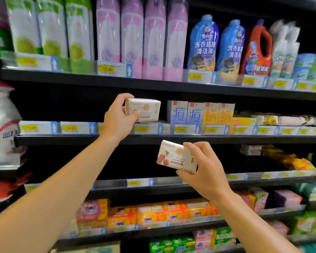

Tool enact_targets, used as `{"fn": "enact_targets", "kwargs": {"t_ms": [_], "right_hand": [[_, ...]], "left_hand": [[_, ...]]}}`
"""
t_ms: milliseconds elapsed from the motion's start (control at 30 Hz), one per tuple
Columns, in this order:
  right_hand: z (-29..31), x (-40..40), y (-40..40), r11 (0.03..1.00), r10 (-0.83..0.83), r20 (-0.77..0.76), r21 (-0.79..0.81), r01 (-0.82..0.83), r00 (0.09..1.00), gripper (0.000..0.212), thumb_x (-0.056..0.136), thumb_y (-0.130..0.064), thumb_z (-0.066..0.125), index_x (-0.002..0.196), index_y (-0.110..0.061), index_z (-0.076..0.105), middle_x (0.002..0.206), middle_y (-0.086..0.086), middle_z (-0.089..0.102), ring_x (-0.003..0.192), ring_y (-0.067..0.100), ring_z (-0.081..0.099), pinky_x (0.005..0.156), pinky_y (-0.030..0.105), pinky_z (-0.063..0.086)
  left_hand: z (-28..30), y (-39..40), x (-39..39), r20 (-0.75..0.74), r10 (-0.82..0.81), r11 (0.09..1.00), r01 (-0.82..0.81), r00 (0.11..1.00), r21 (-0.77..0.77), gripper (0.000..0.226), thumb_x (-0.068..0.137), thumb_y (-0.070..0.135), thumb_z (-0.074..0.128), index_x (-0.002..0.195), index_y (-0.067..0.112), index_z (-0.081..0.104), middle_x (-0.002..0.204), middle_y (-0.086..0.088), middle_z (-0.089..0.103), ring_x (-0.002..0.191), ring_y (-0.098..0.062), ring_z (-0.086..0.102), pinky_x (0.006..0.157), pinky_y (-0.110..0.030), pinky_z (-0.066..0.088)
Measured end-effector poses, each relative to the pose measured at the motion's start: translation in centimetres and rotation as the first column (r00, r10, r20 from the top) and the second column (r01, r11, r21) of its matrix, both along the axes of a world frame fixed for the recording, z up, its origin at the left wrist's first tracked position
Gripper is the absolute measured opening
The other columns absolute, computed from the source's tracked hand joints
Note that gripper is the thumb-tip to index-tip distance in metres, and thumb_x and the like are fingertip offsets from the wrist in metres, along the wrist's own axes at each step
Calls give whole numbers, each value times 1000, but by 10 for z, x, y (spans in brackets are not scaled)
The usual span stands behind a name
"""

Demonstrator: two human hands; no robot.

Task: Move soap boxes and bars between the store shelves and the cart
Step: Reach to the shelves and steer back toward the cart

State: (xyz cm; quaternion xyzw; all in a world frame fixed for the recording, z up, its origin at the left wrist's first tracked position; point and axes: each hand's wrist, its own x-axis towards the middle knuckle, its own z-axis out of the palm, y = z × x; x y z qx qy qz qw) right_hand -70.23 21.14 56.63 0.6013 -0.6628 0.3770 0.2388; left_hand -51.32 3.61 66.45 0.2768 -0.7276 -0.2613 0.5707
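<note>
Hands (120, 117) — soap boxes (144, 109) (black store shelves (62, 138))

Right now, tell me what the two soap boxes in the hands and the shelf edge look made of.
Both soap boxes, upper and lower, look like printed cardboard: crisp folded edges, flat faces, slight sheen. The shelf edge looks like dark painted metal, thin and straight, though blur leaves that open.

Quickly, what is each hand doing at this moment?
Left hand: holding a soap box at the shelf.
Right hand: holding a cherry soap box.
</note>
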Motion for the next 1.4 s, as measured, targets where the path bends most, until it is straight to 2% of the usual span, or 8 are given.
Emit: {"fn": "enact_targets", "kwargs": {"t_ms": [133,400,633,833,900,1000,1167,1400], "right_hand": [[-2,-8,-12,1000,22,9,-17,-22,1000,76,69,-30,88,135,-19,53,119,-7,46,103,12,47,76,34,56],[-1,-19,-22,997,57,53,-54,-54,997,76,69,-31,88,135,-21,52,120,-9,45,106,13,48,77,31,55],[-6,-26,-24,995,91,80,-52,-87,993,75,70,-31,88,135,-22,52,120,-11,44,107,12,48,78,32,56],[-7,-27,-32,992,117,80,-46,-113,990,77,70,-33,88,137,-24,51,121,-11,44,109,11,47,80,34,57],[-6,-26,-37,990,137,69,-50,-133,988,76,70,-33,88,136,-23,52,122,-11,45,109,12,49,79,34,57],[-5,-26,-42,986,161,57,-54,-158,985,76,70,-35,87,136,-23,52,121,-12,45,108,12,49,79,31,56],[-7,-30,-47,972,231,97,-71,-225,968,76,69,-33,88,136,-24,53,118,-19,43,108,3,47,74,14,47],[-7,-36,-57,968,248,100,-52,-244,964,75,69,-36,87,135,-28,52,118,-23,42,113,-1,45,74,9,47]], "left_hand": [[7,-18,-17,45,-26,999,24,999,32,40,88,18,71,123,30,55,113,4,66,100,-12,66,84,-32,59],[9,-31,-38,161,150,989,-147,976,-32,45,90,23,69,131,21,51,123,-1,63,113,-18,59,94,-34,52],[12,-33,-37,479,291,953,-296,828,-67,33,98,45,48,120,24,59,106,-6,66,91,-26,61,78,-36,51],[18,-36,-34,638,243,965,-250,730,-82,52,91,51,56,135,24,53,126,-4,63,113,-25,56,92,-37,50],[23,-36,-37,712,244,965,-239,659,-109,61,91,53,55,145,26,44,139,-5,55,134,-33,38,107,-39,38],[28,-37,-43,793,209,971,-217,573,-99,62,93,53,54,148,28,40,143,-3,50,140,-37,25,111,-41,30],[32,-47,-40,722,109,989,-146,684,-11,56,87,45,67,138,28,53,133,1,57,121,-22,51,100,-36,47],[37,-58,-59,669,113,993,-108,735,-49,55,92,32,64,143,30,45,138,-4,52,128,-30,44,103,-37,44]]}}
